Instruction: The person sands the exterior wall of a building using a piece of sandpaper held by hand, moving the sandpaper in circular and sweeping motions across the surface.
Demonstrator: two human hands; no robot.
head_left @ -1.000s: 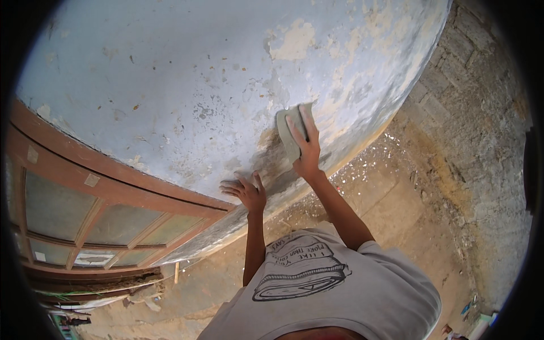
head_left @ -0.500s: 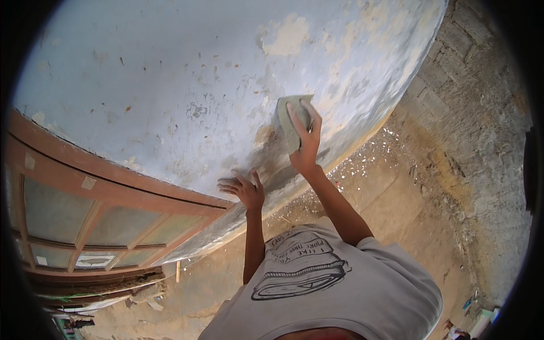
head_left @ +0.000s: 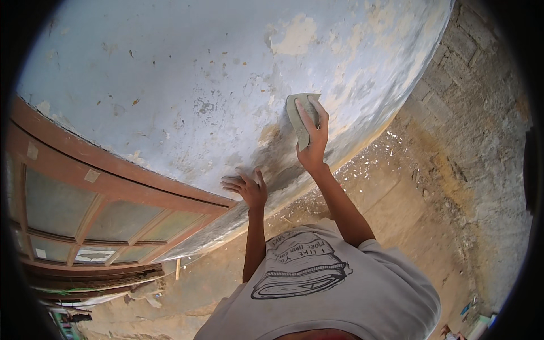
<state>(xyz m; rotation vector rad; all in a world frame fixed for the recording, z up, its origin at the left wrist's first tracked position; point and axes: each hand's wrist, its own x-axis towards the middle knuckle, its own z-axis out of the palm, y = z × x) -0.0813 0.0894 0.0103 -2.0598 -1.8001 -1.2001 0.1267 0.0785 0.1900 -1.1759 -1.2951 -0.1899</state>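
Observation:
My right hand point(head_left: 313, 133) presses a greenish-grey sheet of sandpaper point(head_left: 300, 116) against the pale blue wall point(head_left: 170, 68), its fingers spread along the sheet. The sheet curls up at its edges. Lower and to the left, my left hand point(head_left: 249, 190) rests on the wall with spread fingers and holds nothing. The paint around both hands is patchy, with bare cream spots, brown specks and a dark grey smudge between the hands.
A brown wooden frame with glass panes point(head_left: 122, 218) borders the wall at the left. Pale flakes point(head_left: 385, 156) are strewn over the dirt floor point(head_left: 396, 215) by the wall's base. A rough block wall point(head_left: 453, 73) rises at the right.
My right hand and the sandpaper have shifted slightly to the right against the wall. The left hand keeps its place on the wall, while the whole view has turned a little.

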